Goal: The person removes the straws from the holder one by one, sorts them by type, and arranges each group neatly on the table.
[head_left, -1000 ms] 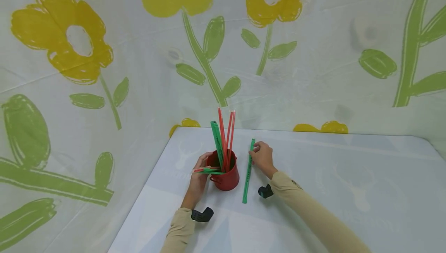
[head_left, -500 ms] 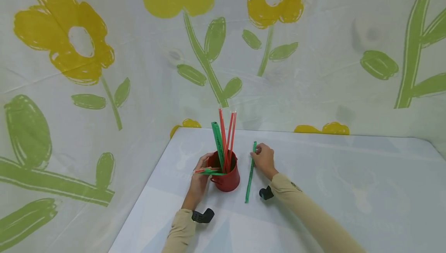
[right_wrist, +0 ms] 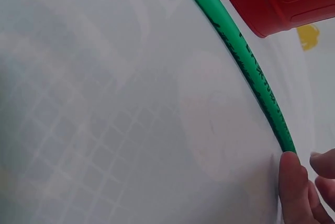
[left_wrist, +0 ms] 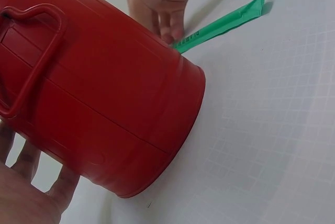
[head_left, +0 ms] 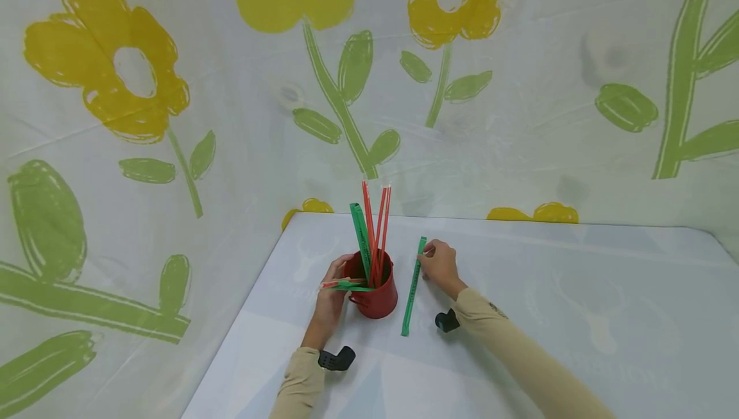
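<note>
A red metal bucket (head_left: 378,302) with a side handle stands upright on the table. My left hand (head_left: 330,300) curves round its left side. Upright inside lean slim green packets (head_left: 360,230) and red sticks (head_left: 383,226) in clear wrap. A few more green and red ones lie across the rim towards the left hand. Right of the bucket, my right hand (head_left: 441,266) pinches a long narrow green packet (head_left: 412,297) near its far end. Dark print runs along this packet (right_wrist: 246,64) in the right wrist view; the left wrist view hides part of it behind the bucket (left_wrist: 104,82).
The pale table (head_left: 537,342) has faint printed patterns and stretches away to the right. A curtain (head_left: 242,85) with yellow flowers hangs behind it and along its left. Black wrist devices (head_left: 337,359) sit low beside both forearms.
The right hand has shifted slightly right and nearer with the green packet, whose near end swung right and then back left. The left hand and bucket have barely moved.
</note>
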The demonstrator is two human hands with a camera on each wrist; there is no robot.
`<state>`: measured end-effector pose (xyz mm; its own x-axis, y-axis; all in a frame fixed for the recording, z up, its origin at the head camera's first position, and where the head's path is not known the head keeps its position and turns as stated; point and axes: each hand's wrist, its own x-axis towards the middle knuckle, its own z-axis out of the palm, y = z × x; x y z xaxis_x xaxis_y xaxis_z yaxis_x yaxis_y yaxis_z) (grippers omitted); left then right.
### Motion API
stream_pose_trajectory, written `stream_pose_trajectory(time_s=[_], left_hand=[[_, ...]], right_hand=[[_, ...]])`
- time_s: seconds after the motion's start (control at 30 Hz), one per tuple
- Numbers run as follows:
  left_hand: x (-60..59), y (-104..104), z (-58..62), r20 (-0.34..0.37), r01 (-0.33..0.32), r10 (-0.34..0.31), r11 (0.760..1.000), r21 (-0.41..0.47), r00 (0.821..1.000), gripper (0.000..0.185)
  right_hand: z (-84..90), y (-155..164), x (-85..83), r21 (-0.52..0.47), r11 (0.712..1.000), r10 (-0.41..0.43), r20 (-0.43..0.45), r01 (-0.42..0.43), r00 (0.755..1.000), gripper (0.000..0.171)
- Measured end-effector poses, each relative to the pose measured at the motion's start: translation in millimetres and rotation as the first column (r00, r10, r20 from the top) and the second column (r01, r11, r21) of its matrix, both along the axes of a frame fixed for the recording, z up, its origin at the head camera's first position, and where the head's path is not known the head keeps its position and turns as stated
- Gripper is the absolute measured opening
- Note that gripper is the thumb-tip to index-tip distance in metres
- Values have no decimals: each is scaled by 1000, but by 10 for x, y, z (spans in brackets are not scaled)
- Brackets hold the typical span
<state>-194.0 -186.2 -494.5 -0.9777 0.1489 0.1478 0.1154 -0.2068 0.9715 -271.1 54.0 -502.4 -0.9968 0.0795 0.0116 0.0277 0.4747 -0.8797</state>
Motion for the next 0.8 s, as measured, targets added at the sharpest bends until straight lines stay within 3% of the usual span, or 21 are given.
stream_pose_trajectory(time_s=[0.53, 0.8], left_hand=[[3, -2, -4, 0, 4, -4, 1000, -9, 1000, 43], [1, -6, -7, 2, 4, -4, 1000, -9, 1000, 43]], right_hand=[[203, 109, 71, 56, 990, 132, -68, -129, 989, 18], [330, 151, 131, 56, 986, 160, -88, -155, 983, 19]])
